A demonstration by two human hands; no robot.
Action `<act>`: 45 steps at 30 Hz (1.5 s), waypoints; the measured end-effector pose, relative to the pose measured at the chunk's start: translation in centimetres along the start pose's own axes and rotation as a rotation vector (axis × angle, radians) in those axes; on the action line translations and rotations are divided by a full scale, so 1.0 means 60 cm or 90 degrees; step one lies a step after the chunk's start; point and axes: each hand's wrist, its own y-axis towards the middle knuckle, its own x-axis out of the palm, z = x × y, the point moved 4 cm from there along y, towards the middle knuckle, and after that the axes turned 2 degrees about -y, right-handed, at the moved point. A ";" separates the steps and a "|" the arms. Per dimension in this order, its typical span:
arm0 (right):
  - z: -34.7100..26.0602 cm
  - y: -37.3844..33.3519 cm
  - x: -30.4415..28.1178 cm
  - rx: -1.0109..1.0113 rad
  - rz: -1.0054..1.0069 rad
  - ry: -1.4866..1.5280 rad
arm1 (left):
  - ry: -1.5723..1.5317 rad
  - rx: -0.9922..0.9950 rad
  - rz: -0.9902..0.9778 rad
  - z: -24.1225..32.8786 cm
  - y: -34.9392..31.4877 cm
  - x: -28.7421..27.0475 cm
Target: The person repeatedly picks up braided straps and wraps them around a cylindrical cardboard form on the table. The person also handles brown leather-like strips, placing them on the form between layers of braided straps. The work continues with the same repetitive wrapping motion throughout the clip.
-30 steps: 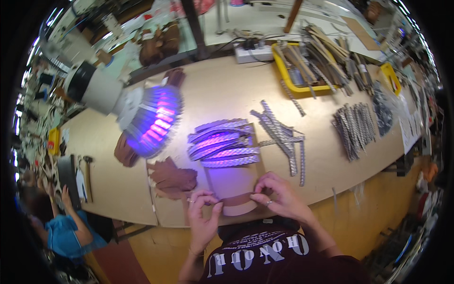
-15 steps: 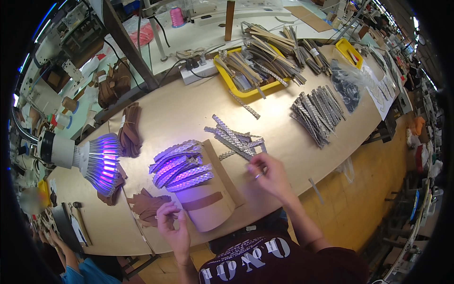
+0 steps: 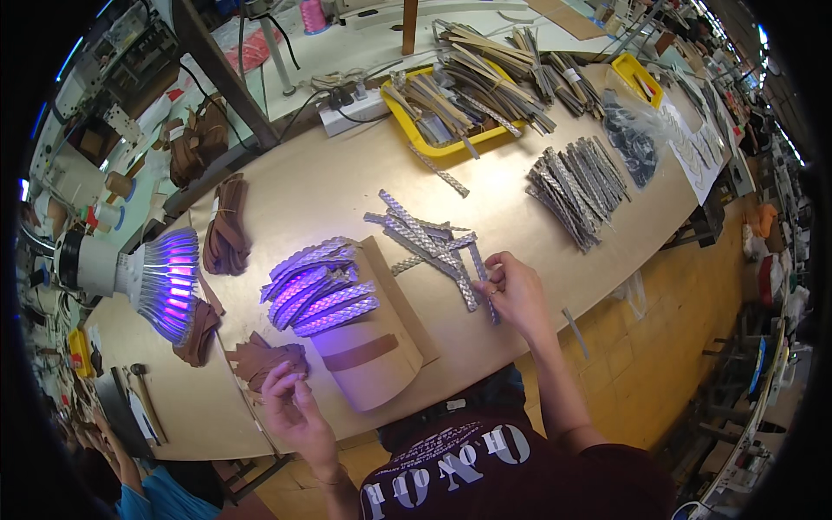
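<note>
My right hand (image 3: 513, 293) pinches a grey braided strip (image 3: 478, 264) at the right of a small loose pile of braided strips (image 3: 422, 238). My left hand (image 3: 296, 416) hovers with nothing in it, its fingers loosely bent and apart, just left of a rounded cardboard-coloured block (image 3: 373, 381). Several braided strips (image 3: 316, 295) lie side by side over the far part of that block, tinted purple by the light of a finned lamp (image 3: 169, 282). One brown strip (image 3: 360, 351) crosses the block's near part.
A yellow tray (image 3: 451, 149) full of strip bundles stands at the back. To the right lies a row of grey braided strips (image 3: 576, 191). Brown strip bundles (image 3: 227, 227) lie on the left. A hammer (image 3: 143, 394) rests at far left, near another person's hand (image 3: 111, 446).
My right hand has moved slightly right and nearer the strip, which now lies at its fingertips. My left hand has drawn a little left and down. The whole view has shifted slightly.
</note>
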 end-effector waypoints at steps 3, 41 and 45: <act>0.008 0.003 0.006 0.030 0.003 0.066 | 0.011 0.015 -0.011 0.001 -0.005 0.002; 0.098 -0.125 -0.081 0.066 0.043 0.049 | 0.378 0.434 -0.692 -0.027 -0.197 0.380; 0.095 -0.137 -0.062 0.068 0.105 0.045 | 0.387 0.431 -0.694 -0.032 -0.201 0.373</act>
